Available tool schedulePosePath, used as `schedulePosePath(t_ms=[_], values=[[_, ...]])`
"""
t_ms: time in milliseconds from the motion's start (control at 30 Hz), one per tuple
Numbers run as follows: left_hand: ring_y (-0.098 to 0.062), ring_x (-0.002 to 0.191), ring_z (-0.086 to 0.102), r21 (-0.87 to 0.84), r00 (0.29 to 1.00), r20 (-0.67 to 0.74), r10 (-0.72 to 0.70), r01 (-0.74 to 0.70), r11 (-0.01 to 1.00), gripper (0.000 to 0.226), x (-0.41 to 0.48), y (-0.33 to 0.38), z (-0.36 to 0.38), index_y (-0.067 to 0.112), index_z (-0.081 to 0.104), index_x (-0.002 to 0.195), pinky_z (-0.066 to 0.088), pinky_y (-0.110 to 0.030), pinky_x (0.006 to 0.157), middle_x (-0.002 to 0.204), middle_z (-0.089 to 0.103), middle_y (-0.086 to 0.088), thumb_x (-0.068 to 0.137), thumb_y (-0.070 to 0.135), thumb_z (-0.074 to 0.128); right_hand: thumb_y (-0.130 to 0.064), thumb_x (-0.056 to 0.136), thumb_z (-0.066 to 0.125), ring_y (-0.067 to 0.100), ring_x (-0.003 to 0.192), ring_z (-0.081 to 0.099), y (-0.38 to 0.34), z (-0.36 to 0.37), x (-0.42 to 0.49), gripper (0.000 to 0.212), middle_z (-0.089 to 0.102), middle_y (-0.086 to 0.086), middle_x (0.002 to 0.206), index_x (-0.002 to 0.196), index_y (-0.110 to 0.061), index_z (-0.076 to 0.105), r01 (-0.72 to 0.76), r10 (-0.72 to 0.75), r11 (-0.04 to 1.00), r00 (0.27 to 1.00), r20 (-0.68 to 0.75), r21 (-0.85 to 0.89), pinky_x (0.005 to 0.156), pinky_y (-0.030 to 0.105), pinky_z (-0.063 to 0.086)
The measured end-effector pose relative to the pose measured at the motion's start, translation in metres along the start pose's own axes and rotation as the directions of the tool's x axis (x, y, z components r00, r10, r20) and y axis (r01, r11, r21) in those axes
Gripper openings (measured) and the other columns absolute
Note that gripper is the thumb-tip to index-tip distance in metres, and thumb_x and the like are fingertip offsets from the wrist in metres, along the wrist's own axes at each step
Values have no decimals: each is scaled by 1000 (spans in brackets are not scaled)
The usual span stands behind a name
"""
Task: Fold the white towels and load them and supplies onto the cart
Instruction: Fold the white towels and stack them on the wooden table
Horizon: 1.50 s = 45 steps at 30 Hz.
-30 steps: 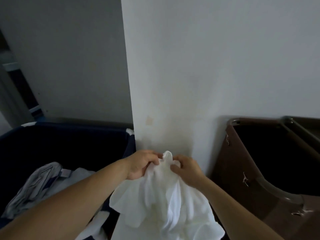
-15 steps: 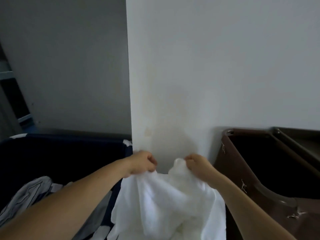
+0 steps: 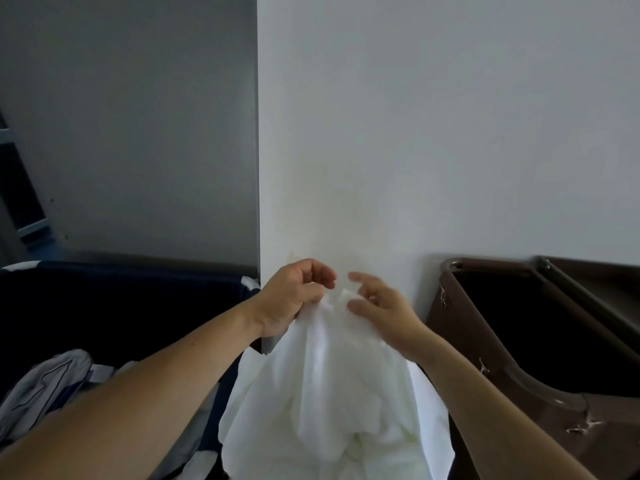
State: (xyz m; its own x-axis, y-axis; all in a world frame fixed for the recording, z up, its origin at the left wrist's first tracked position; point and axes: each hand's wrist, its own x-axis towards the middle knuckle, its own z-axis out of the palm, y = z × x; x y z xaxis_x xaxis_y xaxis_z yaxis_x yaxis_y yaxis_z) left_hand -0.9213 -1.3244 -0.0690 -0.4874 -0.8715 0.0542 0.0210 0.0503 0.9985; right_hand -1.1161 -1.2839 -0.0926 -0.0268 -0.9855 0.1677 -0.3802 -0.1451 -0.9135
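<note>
Nearer now, left hand [image 3: 294, 297] grips white towel [image 3: 329, 393] (right hand [image 3: 382, 308] touching it)

The towel [image 3: 332, 393] is hanging in the middle, in front of the wall [image 3: 381, 133] corner, with the left hand [image 3: 294, 299] and right hand [image 3: 381, 306] sitting side by side at its top. A hamper [image 3: 121, 299] is standing to the left, holding crumpled laundry [image 3: 45, 386]; a bin [image 3: 485, 341] is standing to the right, against the wall.
</note>
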Motion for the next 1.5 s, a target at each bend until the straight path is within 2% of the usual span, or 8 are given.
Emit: schedulePosePath(t_ms=[133,333,567,700,800,933,1233,1500], values=[[-25,83,49,166,976,219,-14,-23,986,35,-4,6,-3,14,59,104,45,-39,74,101,56,-2,74,-5,56,-17,81,67,15,61,49,5,8,-6,17,53,0,69,69,-18,56,-195,122,966,925,360,172,57,30,37],[-34,104,65,429,975,75,-210,158,889,33,-5,-31,-20,16,57,112,56,-49,90,116,62,-13,82,6,69,-14,89,63,10,53,39,-15,1,9,33,42,-8,56,62,-22,46,29,-32,999,995,-93,-33,49,25,33],[-36,85,65,212,973,-89,-211,226,951,46,-23,-50,-49,-12,62,108,51,-49,88,103,68,-24,90,30,68,-16,88,60,12,46,39,-24,-40,24,36,41,-10,48,57,-23,43,53,5,991,899,-439,119,40,22,32],[-37,104,67,45,991,-60,-121,124,991,36,-14,-19,-43,-8,63,116,52,-45,97,113,68,-24,98,23,57,-9,91,65,18,73,59,-10,-28,18,21,65,-7,94,76,-23,59,8,0,999,980,-198,40,60,26,46],[-24,91,61,228,1000,3,-5,5,974,33,-3,9,-28,-8,66,107,49,-39,91,99,67,-20,97,23,60,-1,88,66,12,79,63,-8,-9,10,25,65,-8,121,69,-16,62,22,-40,979,996,82,204,64,23,45],[-11,78,59,389,994,105,-33,-10,921,21,2,13,-14,4,70,93,49,-26,76,82,66,0,95,24,66,-15,74,69,19,62,51,-7,16,-4,16,56,9,72,64,-19,56,-185,71,945,921,382,269,57,32,38],[-24,90,70,464,976,53,-210,162,871,21,-13,-18,-58,0,65,111,57,-25,75,109,71,-17,96,14,63,-7,86,66,11,46,36,-13,-17,13,36,40,-6,49,58,-17,46,-25,55,989,976,-209,143,44,24,28],[-12,83,63,536,936,35,-350,278,797,7,-23,-31,-74,7,65,95,52,-21,75,92,65,-5,92,5,60,-11,86,62,8,43,35,-3,-34,17,44,36,-9,48,51,-24,39,-102,214,950,902,-376,297,45,26,30]])
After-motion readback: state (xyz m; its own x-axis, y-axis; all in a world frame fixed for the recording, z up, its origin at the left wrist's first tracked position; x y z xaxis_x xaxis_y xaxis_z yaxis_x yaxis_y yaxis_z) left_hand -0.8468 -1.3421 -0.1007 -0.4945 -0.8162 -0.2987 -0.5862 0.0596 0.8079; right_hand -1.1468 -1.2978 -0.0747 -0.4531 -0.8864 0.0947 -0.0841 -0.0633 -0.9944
